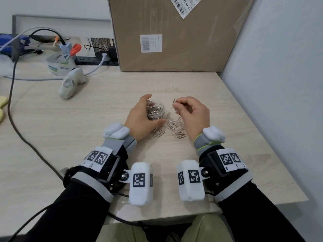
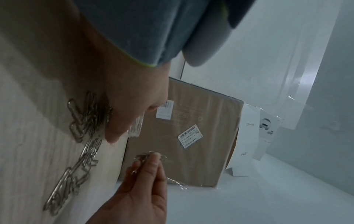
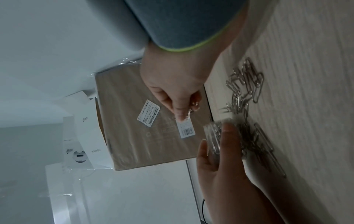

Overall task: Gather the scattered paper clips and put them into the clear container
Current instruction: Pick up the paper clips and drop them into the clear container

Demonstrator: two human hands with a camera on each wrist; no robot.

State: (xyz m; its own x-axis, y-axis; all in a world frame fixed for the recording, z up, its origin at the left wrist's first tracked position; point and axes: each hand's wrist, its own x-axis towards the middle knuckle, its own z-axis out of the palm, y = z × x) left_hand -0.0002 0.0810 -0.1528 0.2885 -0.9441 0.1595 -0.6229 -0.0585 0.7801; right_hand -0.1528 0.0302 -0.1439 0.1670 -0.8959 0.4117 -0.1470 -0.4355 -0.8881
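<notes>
On the wooden table (image 1: 104, 105) stands a small clear container (image 1: 157, 109) with several silver paper clips inside. My left hand (image 1: 142, 110) curls round it, fingers at its far side and thumb at its near side. Just right of the container, my right hand (image 1: 178, 104) pinches a few paper clips (image 1: 174, 102) above the table. Several loose paper clips (image 1: 175, 127) lie scattered between my wrists. The right wrist view shows the pinched clips (image 3: 193, 106), the container (image 3: 216, 134) and the loose clips (image 3: 245, 84). In the left wrist view the right hand (image 2: 145, 160) holds its clips (image 2: 145, 155).
A large cardboard box (image 1: 174, 35) stands at the back. A white handheld scanner (image 1: 71, 82), a tape roll (image 1: 58, 64) and a power strip (image 1: 94, 60) sit at the back left. A black cable (image 1: 12, 102) crosses the left side. A wall (image 1: 279, 84) borders the table's right edge.
</notes>
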